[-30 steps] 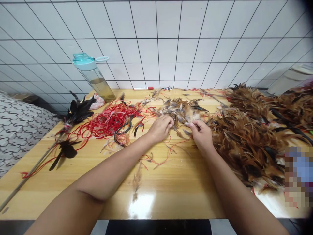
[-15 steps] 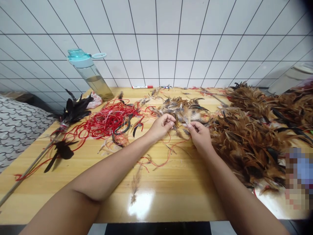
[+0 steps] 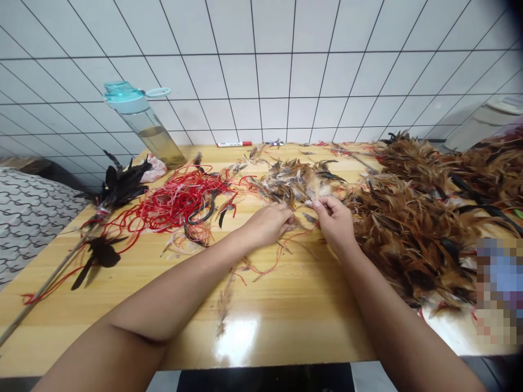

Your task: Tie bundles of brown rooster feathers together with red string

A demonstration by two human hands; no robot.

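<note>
My right hand [image 3: 338, 222] pinches a pale tan feather [image 3: 316, 189] between thumb and forefinger, its fluffy part pointing up and away. To its left, my left hand [image 3: 270, 222] is closed with the knuckles up; whatever its fingertips hold is hidden. Just beyond both hands lies a loose heap of brown, white and dark feathers [image 3: 281, 181]. A thin red string [image 3: 267, 270] runs across the wooden table [image 3: 294, 321] below the hands. Beside my right forearm spreads a large mass of brown feathers [image 3: 408, 239].
Left of my hands is a tangle of red string [image 3: 175, 201]. Farther left, black feathers [image 3: 122, 182] are bound to a stick [image 3: 53, 280]. A water bottle [image 3: 155, 133] leans in view near the tiled wall [image 3: 273, 71]. A red-and-white marker [image 3: 234, 144] lies at the back edge.
My left hand has turned knuckles-up and dropped slightly nearer to me. My right hand still pinches the feather. The view has shifted a little to the right.
</note>
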